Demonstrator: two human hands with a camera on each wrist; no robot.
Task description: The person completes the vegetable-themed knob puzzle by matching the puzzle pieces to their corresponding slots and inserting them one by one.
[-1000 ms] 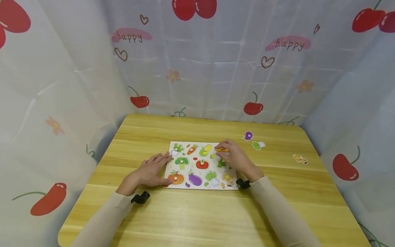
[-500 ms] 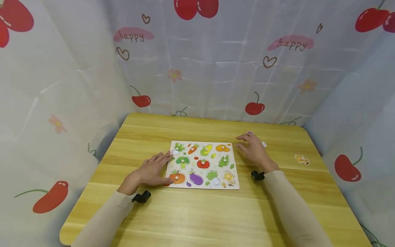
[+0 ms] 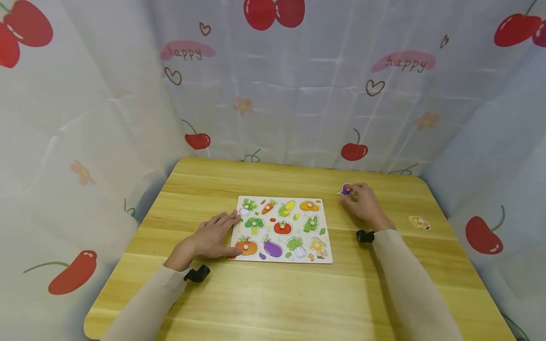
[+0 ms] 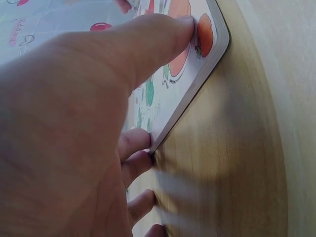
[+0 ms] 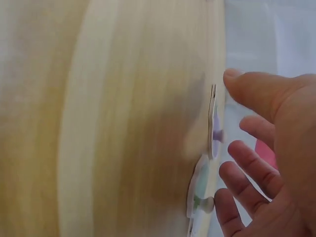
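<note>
A white vegetable puzzle board lies mid-table. Several knobbed pieces sit in it; the eggplant picture on it shows no knob. My left hand rests on the board's left side, thumb over the pumpkin piece in the left wrist view, other fingertips along the edge. To the right, my right hand hovers at a loose eggplant piece with its fingers parted. In the right wrist view, thumb and fingers are apart from the eggplant piece. A cabbage piece lies beside it, mostly hidden by the hand in the head view.
A loose mushroom piece lies farther right on the wooden table. White curtains printed with cherries hang around the back and both sides. A small black camera is strapped at the right wrist.
My right hand has left the orange piece at the board's upper right corner and moved right to the eggplant piece. The left hand has stayed on the board.
</note>
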